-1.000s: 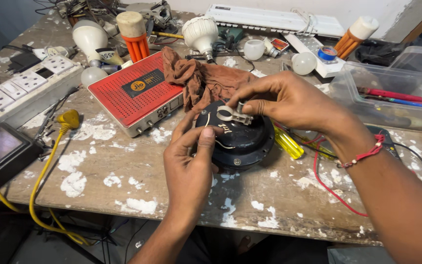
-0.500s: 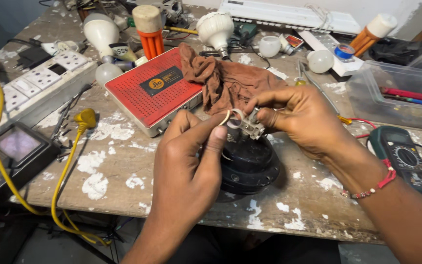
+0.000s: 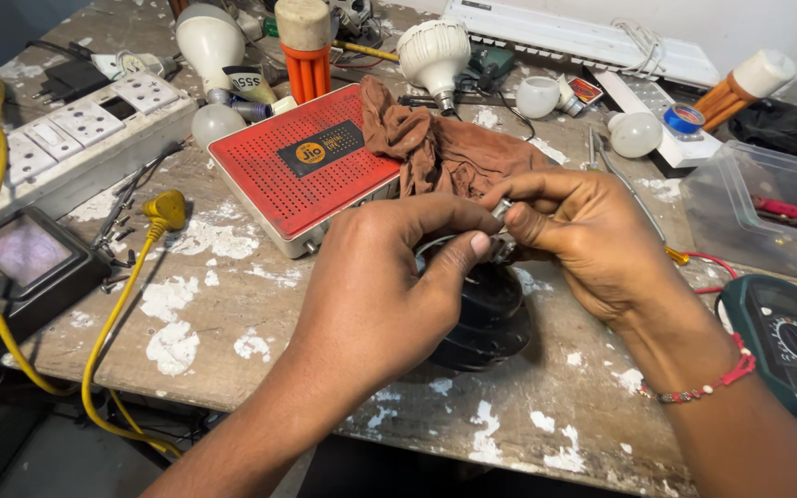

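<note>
While both hands meet over the round black ribbed housing [image 3: 486, 318], the left hand [image 3: 389, 286] has its thumb and fingers pinched together on a small shiny metal part [image 3: 502, 214], and the right hand [image 3: 583, 235] is pinched on the same piece from the other side. Compared to a second ago, that metal bit isn't lying on top of the black housing anymore; it's lifted just above it, so looks like it's come free. The housing sits near the front edge of the scuffed wooden desk [image 3: 232, 314]. Just behind the hands is a crumpled brown cloth [image 3: 435, 148], touching a flat red perforated box [image 3: 302, 171]. A green multimeter [image 3: 786, 341] sits by the right edge, and a yellow cable [image 3: 126, 286] hangs off the front-left.
</note>
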